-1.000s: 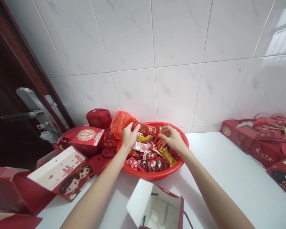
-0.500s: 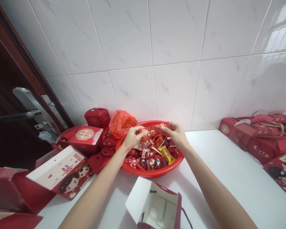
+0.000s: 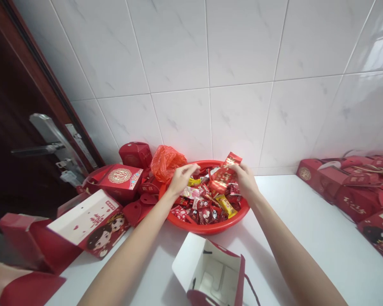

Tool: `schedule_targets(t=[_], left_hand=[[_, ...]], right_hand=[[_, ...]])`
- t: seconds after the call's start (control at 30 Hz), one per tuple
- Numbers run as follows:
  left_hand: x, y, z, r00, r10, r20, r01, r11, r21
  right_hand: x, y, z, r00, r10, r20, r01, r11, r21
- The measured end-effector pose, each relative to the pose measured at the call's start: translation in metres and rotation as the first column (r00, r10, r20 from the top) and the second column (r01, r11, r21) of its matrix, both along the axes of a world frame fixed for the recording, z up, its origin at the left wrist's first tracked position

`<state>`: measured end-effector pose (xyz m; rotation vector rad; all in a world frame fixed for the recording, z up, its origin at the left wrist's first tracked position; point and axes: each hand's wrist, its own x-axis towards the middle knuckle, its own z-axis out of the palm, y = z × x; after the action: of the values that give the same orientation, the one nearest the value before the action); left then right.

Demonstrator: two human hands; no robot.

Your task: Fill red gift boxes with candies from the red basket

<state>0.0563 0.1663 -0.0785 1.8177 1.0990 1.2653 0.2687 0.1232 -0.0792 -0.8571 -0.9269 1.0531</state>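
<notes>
In my right hand (image 3: 246, 182), a shiny red packet with gold print (image 3: 223, 174) is gripped by its right side and hangs tilted over the red plastic basket (image 3: 207, 229). My left hand (image 3: 182, 179) hovers above the basket's left part, its fingers drawn together with nothing visible in them. Wrapped sweets, mostly red, fill the basket, with a yellow-wrapped one (image 3: 226, 206) near the front. Between my forearms, an open gift box (image 3: 191, 255) with a white inside and a dark cord stands close to me; its visible inside holds nothing.
A crumpled red plastic bag (image 3: 167, 163) lies behind the basket's left side. Red gift boxes (image 3: 121, 180) crowd the left, beside a door with a metal handle (image 3: 59, 136). More red boxes (image 3: 344, 182) are piled at right. A tiled wall (image 3: 239, 123) closes off the back.
My left hand has let go of the red packet. My right hand alone now holds it, turned from level to a steep slant. The view has shifted slightly.
</notes>
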Motion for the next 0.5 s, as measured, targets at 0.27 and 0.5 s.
schedule_targets(t=[0.27,0.5], left_hand=[[0.002,0.050,-0.004,0.924,0.193,-0.331,-0.224,0.973,-0.057],[0.021,0.076,-0.008,0.799,0.164,-0.578,-0.241,0.969,-0.058]], right_hand=[[-0.002,-0.003,0.000,0.999,-0.041,-0.031,0.038,0.995,-0.088],[-0.003,-0.001,-0.004,0.999,0.033,-0.010,-0.034,0.991,-0.131]])
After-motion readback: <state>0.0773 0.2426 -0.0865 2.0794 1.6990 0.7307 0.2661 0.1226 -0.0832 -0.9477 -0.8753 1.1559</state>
